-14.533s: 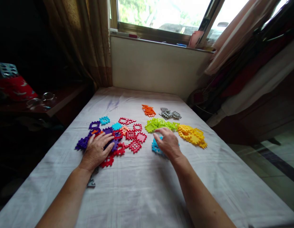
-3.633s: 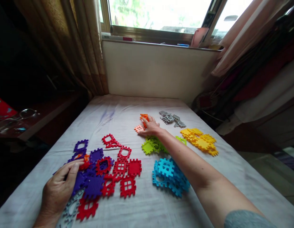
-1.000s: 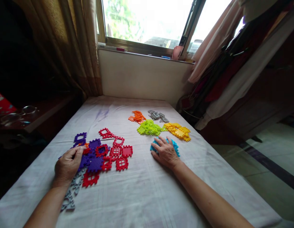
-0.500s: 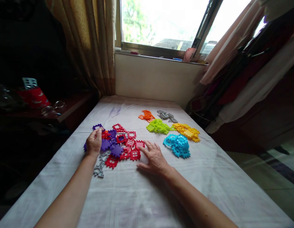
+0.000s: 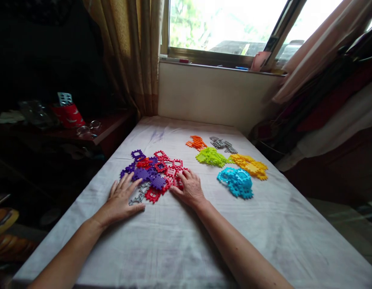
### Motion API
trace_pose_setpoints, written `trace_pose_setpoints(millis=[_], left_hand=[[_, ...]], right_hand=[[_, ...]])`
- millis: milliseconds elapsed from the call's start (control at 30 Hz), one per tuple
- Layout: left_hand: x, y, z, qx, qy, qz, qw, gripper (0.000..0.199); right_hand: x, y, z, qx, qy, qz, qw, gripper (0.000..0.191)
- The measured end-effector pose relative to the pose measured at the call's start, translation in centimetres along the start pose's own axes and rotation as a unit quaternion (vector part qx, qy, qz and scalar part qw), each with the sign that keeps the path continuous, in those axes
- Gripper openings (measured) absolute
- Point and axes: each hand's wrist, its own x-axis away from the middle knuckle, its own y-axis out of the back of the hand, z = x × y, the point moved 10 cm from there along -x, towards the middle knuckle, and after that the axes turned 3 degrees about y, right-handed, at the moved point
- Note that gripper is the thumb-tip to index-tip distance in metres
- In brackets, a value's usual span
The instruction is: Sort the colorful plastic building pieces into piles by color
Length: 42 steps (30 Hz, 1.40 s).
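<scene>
Purple pieces (image 5: 141,174) and red pieces (image 5: 152,194) lie in one mixed heap, with a small red-orange piece (image 5: 144,162) on top. My left hand (image 5: 121,199) rests with fingers spread at the heap's near left edge, beside grey pieces (image 5: 140,194). At the right edge my right hand (image 5: 189,187) bends its fingers over red pieces; whether it grips one is hidden. Further right are separate piles: orange (image 5: 197,142), grey (image 5: 217,143), lime green (image 5: 212,157), yellow (image 5: 250,166) and light blue (image 5: 237,181).
A pale cloth (image 5: 180,241) covers the table. On the left, a dark side table holds a red container (image 5: 69,116) and glasses (image 5: 89,128). A curtain (image 5: 138,60) and a window are behind; clothes (image 5: 333,108) hang at the right.
My left hand has come down nearer to me from the purple pieces and spread its fingers. My right hand has closed in over the red pieces. The view has shifted.
</scene>
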Motion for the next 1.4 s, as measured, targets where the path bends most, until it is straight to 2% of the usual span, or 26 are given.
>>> trace_pose_setpoints(millis=[67, 167, 300, 400, 600, 767, 900, 1000, 1200, 1400], left_hand=[[-0.1, 0.2, -0.8, -0.014, 0.003, -0.014, 1.000, 0.065], [-1.5, 0.7, -1.9, -0.018, 0.010, -0.032, 0.999, 0.049], [-3.8, 1.2, -2.9, -0.024, 0.011, -0.058, 0.998, 0.044], [-4.4, 1.3, -3.4, -0.034, 0.012, -0.070, 0.997, 0.045], [-2.7, 1.7, -4.4, -0.060, -0.015, -0.062, 0.996, 0.060], [-1.2, 2.6, -4.3, -0.042, -0.027, -0.087, 0.995, 0.047], [-1.0, 3.0, -4.1, -0.010, -0.036, -0.111, 0.993, 0.033], [-1.0, 3.1, -4.1, 0.010, -0.038, -0.122, 0.992, 0.036], [-1.1, 2.8, -4.3, 0.046, -0.036, -0.099, 0.993, 0.037], [-1.3, 3.2, -5.2, 0.055, -0.063, -0.094, 0.992, 0.035]], right_hand=[[0.2, 0.1, -0.1, -0.001, 0.002, -0.013, 1.000, 0.060], [0.4, 0.3, -0.3, 0.000, 0.001, -0.035, 0.999, 0.058], [0.6, 0.6, -0.6, -0.002, -0.007, -0.061, 0.998, 0.051], [0.7, 0.7, -0.8, -0.010, -0.012, -0.066, 0.998, 0.046], [1.1, 0.9, -1.8, -0.038, -0.034, -0.084, 0.995, 0.036], [1.1, 0.6, -2.4, -0.050, -0.043, -0.085, 0.994, 0.035], [1.2, 0.4, -2.7, -0.058, -0.046, -0.092, 0.993, 0.033], [1.3, 0.7, -2.9, -0.062, -0.048, -0.105, 0.991, 0.031], [1.4, 0.8, -2.7, -0.058, -0.056, -0.083, 0.993, 0.032], [1.3, 0.7, -2.6, -0.062, -0.067, -0.066, 0.994, 0.031]])
